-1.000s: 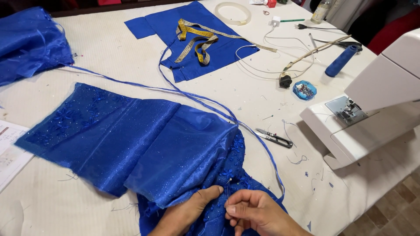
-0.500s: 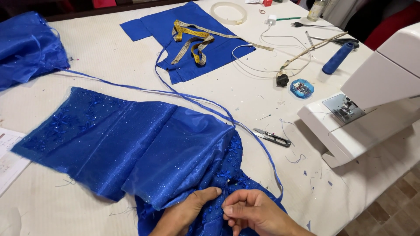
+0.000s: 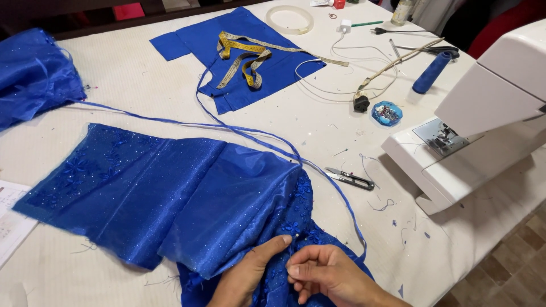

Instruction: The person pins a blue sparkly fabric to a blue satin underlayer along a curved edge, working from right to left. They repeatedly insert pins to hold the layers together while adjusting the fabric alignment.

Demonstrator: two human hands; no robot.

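A shiny blue fabric piece (image 3: 165, 193) with sequinned lace lies spread on the white table (image 3: 142, 74). At the bottom edge, my left hand (image 3: 250, 273) rests flat on the fabric's lace part, thumb stretched toward the right. My right hand (image 3: 327, 274) sits just beside it, fingertips pinched together on the lace near a small white pin head (image 3: 293, 270). A thin blue cord (image 3: 239, 132) runs from the fabric up across the table.
A white sewing machine (image 3: 483, 113) stands at the right. Small thread snips (image 3: 351, 179) lie beside the fabric. Farther back are a blue cloth (image 3: 250, 57) with a yellow tape measure (image 3: 245, 59), a blue thread spool (image 3: 431, 72), a pin box (image 3: 387, 112), cables and a bunched blue fabric (image 3: 34, 74).
Both hands stay on the lace with only slight finger shifts. The view has drifted a little; nothing on the table has moved.
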